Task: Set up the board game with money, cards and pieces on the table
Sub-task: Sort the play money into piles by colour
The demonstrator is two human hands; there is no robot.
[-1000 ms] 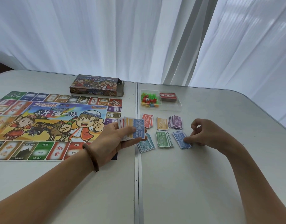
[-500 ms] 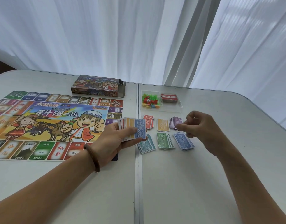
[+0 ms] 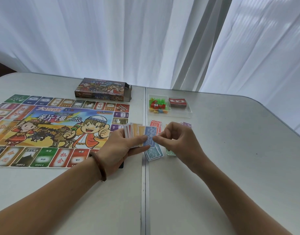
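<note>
Play-money notes [image 3: 134, 131] sat fanned in my left hand [image 3: 120, 148], fingers clamped round them above the tabletop [image 3: 230, 150]. My right hand [image 3: 178, 143] pinched the blue 2000 note [image 3: 149, 135] by its right edge. The note's long axis stood upright, so I judged a rightward pull toward the sorted piles [image 3: 154, 154].

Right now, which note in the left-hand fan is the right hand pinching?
The blue 2000 note, frontmost at the right end; the orange notes and red notes sit behind it.

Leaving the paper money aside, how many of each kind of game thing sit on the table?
Game board: 1
Game box: 1
Clear tray of small pieces: 1
Red card deck, in the tray: 1
Total: 4
</note>
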